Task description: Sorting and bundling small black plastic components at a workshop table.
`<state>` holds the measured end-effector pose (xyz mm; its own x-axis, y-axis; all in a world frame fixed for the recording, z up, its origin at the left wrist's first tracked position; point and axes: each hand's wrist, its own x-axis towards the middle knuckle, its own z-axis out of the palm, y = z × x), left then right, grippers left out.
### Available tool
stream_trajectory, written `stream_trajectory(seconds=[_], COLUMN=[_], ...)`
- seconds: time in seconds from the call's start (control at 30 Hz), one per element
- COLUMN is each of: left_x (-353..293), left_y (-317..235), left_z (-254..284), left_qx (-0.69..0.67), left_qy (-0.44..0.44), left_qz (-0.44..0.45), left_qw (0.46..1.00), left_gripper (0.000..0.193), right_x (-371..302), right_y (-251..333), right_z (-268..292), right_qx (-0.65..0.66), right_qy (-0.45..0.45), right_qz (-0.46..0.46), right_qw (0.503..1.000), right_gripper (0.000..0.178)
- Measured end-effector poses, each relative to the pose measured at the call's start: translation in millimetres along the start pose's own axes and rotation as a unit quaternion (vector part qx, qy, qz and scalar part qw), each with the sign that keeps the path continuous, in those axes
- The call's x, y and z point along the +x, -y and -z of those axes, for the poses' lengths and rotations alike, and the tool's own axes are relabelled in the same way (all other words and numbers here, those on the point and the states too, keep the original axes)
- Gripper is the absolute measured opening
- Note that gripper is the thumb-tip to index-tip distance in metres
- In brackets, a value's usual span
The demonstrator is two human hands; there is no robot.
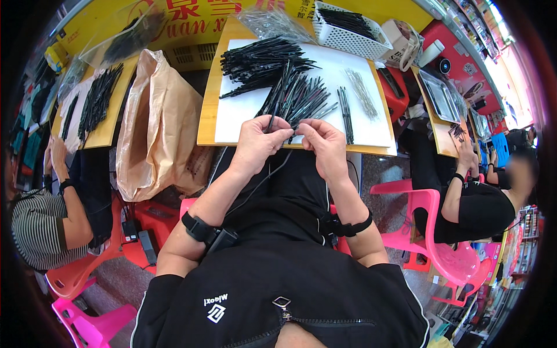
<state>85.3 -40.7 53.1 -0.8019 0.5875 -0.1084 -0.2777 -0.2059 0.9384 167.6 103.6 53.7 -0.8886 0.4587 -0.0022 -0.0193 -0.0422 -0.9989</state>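
At the near edge of the white-topped table, my left hand and my right hand are close together with fingertips pinched. A thin black strip stands up from between the left fingers. What the right fingers grip is too small to make out. Just beyond them fans a loose bunch of thin black strips, and a bigger heap of black strips lies behind it to the left. A short row of black strips is to the right of my right hand, with a bundle of clear, pale strips farther right.
A white perforated basket of black strips and a clear plastic bag sit at the table's far side. On the left stands a large brown paper sack. Co-workers sit at side tables, and a pink chair is at right.
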Motion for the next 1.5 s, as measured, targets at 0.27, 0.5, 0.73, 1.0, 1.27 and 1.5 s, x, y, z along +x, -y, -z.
stream_trajectory(seconds=[0.27, 0.5, 0.73, 1.0, 1.27, 1.5], left_x=[2, -1, -3, -13, -19, -20], left_y=[-11, -16, -19, -36, -40, -39], left_z=[12, 18, 15, 13, 5, 5], left_qx=[-0.151, -0.180, -0.161, -0.141, -0.126, -0.111], left_qy=[0.110, 0.140, 0.161, 0.212, 0.271, 0.297], left_qz=[0.142, 0.125, 0.093, 0.074, 0.083, 0.068], left_qw=[0.972, 0.966, 0.969, 0.964, 0.951, 0.946], left_gripper=[0.024, 0.021, 0.020, 0.022, 0.021, 0.021], right_x=[2, -25, -23, -15, -14, -12], right_y=[11, 35, 40, 45, 35, 35], right_z=[4, -8, -1, 28, 21, 18], right_qx=[0.133, -0.160, -0.359, 0.188, 0.298, 0.259], right_qy=[-0.026, 0.005, 0.062, -0.157, 0.016, 0.033], right_qz=[0.071, 0.365, 0.581, 0.145, -0.068, -0.107], right_qw=[0.988, 0.917, 0.728, 0.959, 0.952, 0.960], right_gripper=[0.007, 0.012, 0.024, 0.008, 0.005, 0.007])
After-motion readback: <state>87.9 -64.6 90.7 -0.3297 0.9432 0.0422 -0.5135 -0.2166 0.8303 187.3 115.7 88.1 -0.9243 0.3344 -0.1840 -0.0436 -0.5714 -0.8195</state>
